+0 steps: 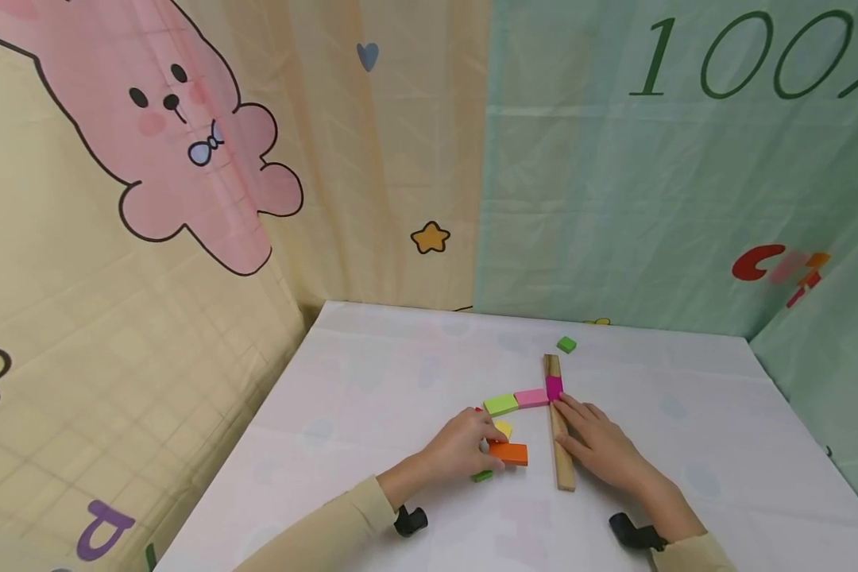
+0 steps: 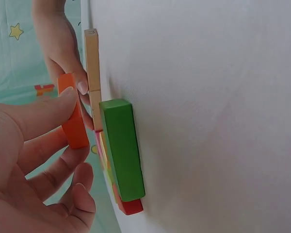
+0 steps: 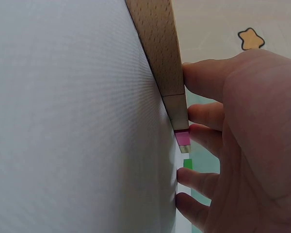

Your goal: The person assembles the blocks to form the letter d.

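My left hand (image 1: 457,449) pinches an orange block (image 1: 509,454) between thumb and fingers, lifted off the table in the left wrist view. My right hand (image 1: 604,445) rests along a row of plain wooden blocks (image 1: 563,461), its thumb and fingertips touching their tops in the right wrist view. A magenta block (image 1: 554,388) sits in that row toward the far end. From there a pink block (image 1: 531,398) and a lime block (image 1: 501,404) run leftward. Near my left hand lie a yellow block (image 1: 504,430), a green block (image 2: 121,150) and a red block (image 2: 131,207), partly hidden.
A small green block (image 1: 566,345) lies alone beyond the row's far end. The white-covered table (image 1: 372,373) meets printed curtains (image 1: 372,159) at the back and sides. Black wrist mounts (image 1: 411,522) sit at both wrists.
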### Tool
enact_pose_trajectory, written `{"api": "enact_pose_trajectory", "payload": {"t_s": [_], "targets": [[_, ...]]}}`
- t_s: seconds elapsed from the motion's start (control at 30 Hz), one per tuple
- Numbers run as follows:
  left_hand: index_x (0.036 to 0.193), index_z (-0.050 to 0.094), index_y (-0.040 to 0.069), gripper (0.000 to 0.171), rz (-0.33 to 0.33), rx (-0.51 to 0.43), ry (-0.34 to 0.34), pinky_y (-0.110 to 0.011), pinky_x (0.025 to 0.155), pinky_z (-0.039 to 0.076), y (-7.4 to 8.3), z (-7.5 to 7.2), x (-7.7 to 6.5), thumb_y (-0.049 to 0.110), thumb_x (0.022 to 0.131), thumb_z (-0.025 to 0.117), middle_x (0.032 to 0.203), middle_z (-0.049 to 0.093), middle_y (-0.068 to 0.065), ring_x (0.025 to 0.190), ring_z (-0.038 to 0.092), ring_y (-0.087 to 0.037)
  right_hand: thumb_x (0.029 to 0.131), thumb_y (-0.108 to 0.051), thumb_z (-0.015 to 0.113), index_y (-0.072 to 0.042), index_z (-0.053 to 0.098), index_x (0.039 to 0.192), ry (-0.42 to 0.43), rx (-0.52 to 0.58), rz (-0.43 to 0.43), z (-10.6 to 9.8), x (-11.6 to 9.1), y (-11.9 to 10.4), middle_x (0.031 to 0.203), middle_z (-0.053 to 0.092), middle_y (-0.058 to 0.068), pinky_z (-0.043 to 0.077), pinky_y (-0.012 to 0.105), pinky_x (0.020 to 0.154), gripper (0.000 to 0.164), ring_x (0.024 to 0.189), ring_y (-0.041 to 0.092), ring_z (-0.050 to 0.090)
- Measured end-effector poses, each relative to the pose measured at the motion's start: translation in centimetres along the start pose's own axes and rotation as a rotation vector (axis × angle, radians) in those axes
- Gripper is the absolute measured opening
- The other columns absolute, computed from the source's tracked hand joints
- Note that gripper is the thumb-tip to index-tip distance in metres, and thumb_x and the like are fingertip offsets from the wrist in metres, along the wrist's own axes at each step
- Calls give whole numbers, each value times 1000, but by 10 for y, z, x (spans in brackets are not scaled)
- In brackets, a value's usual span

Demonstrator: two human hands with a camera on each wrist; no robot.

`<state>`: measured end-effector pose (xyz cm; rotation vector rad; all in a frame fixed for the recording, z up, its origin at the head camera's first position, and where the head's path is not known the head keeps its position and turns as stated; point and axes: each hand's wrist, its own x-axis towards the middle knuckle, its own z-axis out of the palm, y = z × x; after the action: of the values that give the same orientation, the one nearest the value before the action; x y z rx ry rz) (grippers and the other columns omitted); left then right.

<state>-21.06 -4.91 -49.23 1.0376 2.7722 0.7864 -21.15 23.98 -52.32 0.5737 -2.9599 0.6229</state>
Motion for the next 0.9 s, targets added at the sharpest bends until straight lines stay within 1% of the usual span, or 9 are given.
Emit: {"api": "enact_pose_trajectory", "payload": {"t_s": [0.23, 0.33, 0.43, 0.6, 0.8, 0.9], "targets": [[110, 79, 19, 32, 49, 17, -11, -15, 69, 40, 5, 5, -3, 28, 80, 88, 91, 59, 14, 82, 45, -3, 101, -37, 61, -9, 39, 155, -8, -2, 12, -3, 0, -1, 160, 33, 14, 37, 71, 100, 65, 137, 48, 36], [108, 80, 20, 31, 67, 39, -15, -15, 70, 39, 7, 7, -5, 28, 80, 88, 90, 59, 14, 81, 45, -2, 101, -36, 61, -9, 39, 155, -8, 2, 9, -2, 0, -1, 160, 33, 14, 37, 70, 100, 65, 136, 47, 37], [107, 80, 20, 31, 65, 69, -23, -14, 71, 38, 8, 10, -7, 30, 79, 88, 92, 61, 14, 84, 45, -1, 101, -38, 61, -9, 38, 156, -15, 3, 11, -1, 1, 0, 160, 33, 14, 37, 70, 100, 66, 137, 47, 37], [105, 80, 25, 33, 47, 136, -31, -14, 72, 37, 10, 12, -8, 37, 76, 89, 98, 64, 17, 89, 41, -4, 101, -39, 61, -10, 38, 156, -19, -5, 20, 0, 2, 0, 161, 33, 13, 37, 70, 100, 66, 137, 47, 37], [105, 80, 28, 35, 52, 157, -50, -15, 70, 36, 9, 12, -7, 42, 75, 89, 100, 66, 20, 89, 40, -4, 100, -39, 61, -11, 38, 156, -12, -2, 17, 0, 2, 0, 161, 32, 13, 37, 71, 100, 66, 137, 47, 36], [106, 80, 28, 35, 61, 164, -65, -16, 70, 36, 8, 11, -7, 41, 75, 89, 101, 66, 20, 89, 40, -4, 100, -40, 61, -11, 38, 156, -13, -3, 16, 0, 2, 1, 161, 32, 13, 37, 71, 100, 67, 138, 47, 36]]}}
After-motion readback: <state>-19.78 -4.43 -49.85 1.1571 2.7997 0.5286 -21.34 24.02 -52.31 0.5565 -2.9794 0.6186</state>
